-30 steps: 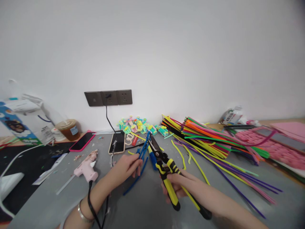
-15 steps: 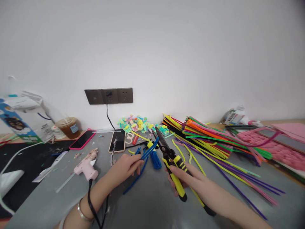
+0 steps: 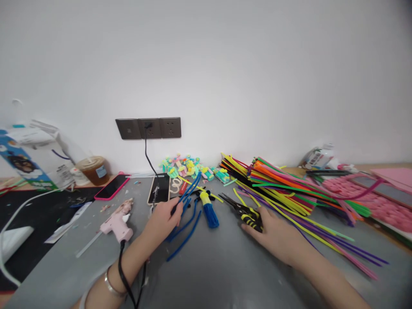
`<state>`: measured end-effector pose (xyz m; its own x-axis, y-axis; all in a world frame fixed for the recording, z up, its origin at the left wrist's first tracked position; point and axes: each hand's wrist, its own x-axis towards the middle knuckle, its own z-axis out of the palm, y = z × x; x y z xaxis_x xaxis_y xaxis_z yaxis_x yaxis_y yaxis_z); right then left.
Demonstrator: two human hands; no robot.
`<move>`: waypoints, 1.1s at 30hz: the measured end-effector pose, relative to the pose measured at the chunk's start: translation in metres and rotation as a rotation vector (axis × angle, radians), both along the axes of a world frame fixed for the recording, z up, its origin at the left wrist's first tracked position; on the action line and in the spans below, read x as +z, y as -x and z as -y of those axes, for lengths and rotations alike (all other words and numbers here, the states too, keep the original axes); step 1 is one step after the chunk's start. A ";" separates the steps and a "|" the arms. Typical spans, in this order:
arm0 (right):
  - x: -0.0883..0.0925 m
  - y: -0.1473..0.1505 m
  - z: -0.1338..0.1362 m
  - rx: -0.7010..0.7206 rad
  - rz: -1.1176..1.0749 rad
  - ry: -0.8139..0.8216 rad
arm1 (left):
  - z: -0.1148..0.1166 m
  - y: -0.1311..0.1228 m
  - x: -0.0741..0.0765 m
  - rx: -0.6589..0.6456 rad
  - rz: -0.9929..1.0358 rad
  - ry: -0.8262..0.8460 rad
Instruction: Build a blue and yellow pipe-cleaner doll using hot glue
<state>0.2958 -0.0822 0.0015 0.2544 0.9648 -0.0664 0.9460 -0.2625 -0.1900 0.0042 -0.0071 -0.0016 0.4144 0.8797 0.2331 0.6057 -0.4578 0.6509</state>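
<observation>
My left hand (image 3: 165, 219) is closed around several blue pipe cleaners (image 3: 193, 188), whose ends stick up past the fingers. More blue pipe cleaners (image 3: 186, 240) lie on the table beside and under it. My right hand (image 3: 273, 231) grips a pair of pliers (image 3: 247, 216) by its yellow and black handles, low over the tabletop, jaws pointing to the far left. Between the hands rests a small blue tassel-like bundle (image 3: 210, 214) with a yellow top, touching neither hand. My palm hides part of the handles.
A pink glue gun (image 3: 117, 225) with a black cord lies at left, near two phones (image 3: 112, 186). Coloured pipe cleaners (image 3: 283, 184) spread across the right. Small pastel pieces (image 3: 183, 167) are heaped by the wall. A drink cup (image 3: 93, 171) stands back left.
My right hand has moved right with the pliers and lowered them flatter toward the table. The left hand has shifted slightly left with the blue pipe cleaners, away from the tassel-like bundle.
</observation>
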 end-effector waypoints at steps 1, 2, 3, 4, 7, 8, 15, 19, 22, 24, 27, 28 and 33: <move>-0.003 0.000 -0.002 -0.046 0.089 0.057 | 0.000 0.000 0.000 0.015 -0.001 0.005; -0.004 0.000 -0.005 -0.083 0.155 0.114 | 0.000 0.000 0.000 0.026 -0.003 0.009; -0.004 -0.001 -0.008 -0.109 0.201 0.154 | 0.000 0.000 -0.001 0.035 -0.006 0.009; -0.004 -0.003 -0.011 -0.128 0.233 0.162 | 0.000 0.000 -0.002 0.042 -0.007 0.007; -0.002 -0.012 -0.021 -0.178 0.280 0.145 | 0.000 0.000 -0.004 0.061 -0.002 0.001; -0.002 -0.016 -0.024 -0.196 0.285 0.137 | -0.001 0.000 -0.005 0.070 0.003 -0.001; 0.009 -0.021 -0.018 -0.173 0.285 0.073 | -0.003 0.003 -0.005 0.136 0.033 0.022; 0.030 -0.005 0.003 -0.036 0.161 0.191 | -0.003 0.002 -0.006 0.143 0.031 0.026; 0.040 0.009 0.013 0.021 0.077 0.303 | -0.003 0.002 -0.006 0.137 0.042 0.027; 0.039 0.016 0.012 0.029 0.082 0.355 | -0.003 0.002 -0.006 0.135 0.062 0.027; 0.027 0.016 0.000 -0.012 0.150 0.354 | -0.003 0.003 -0.006 0.141 0.105 0.039; 0.022 0.014 -0.005 -0.040 0.186 0.329 | -0.003 0.003 -0.005 0.139 0.115 0.041; 0.004 0.001 -0.028 -0.167 0.356 0.138 | -0.001 0.002 -0.003 0.102 0.126 0.065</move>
<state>0.2949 -0.0539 0.0052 0.4369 0.8967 -0.0717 0.8887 -0.4179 0.1888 0.0025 -0.0062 -0.0048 0.2932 0.9307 0.2187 0.5584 -0.3524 0.7510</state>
